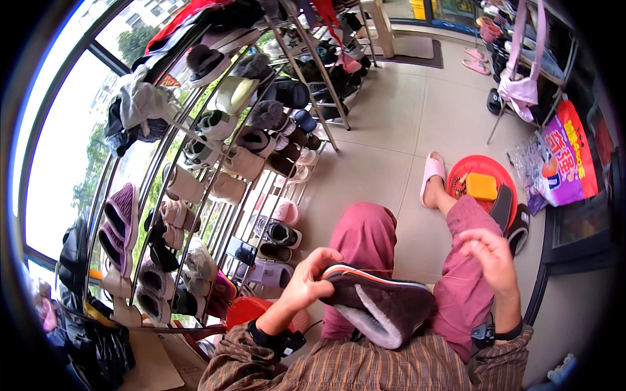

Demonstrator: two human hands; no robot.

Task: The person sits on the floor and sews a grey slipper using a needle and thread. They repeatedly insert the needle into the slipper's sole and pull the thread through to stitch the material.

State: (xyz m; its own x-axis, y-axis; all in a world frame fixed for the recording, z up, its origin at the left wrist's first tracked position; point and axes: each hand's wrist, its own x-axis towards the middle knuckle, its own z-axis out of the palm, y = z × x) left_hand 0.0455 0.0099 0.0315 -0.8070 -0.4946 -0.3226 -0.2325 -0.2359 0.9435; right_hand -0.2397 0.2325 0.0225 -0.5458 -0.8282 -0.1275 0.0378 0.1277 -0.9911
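My left hand (305, 283) grips the toe end of a dark brown slipper (391, 298) with grey fleece lining and a white and orange sole edge. The slipper lies tilted on its side over my lap. From its sole edge a thin orange thread (386, 271) stretches across to my right hand (491, 259). That hand is raised above my right knee, fingers bent, apart from the slipper. The thread looks taut, so my fingers seem closed on it; whether they also hold a needle is too small to tell.
Metal shoe racks (230, 161) full of footwear line the window on the left. A red basin (481, 163) beside my foot holds a yellow box (480, 186) and a dark insole (501, 207). A colourful plastic bag (562, 161) and another slipper (519, 229) lie at right.
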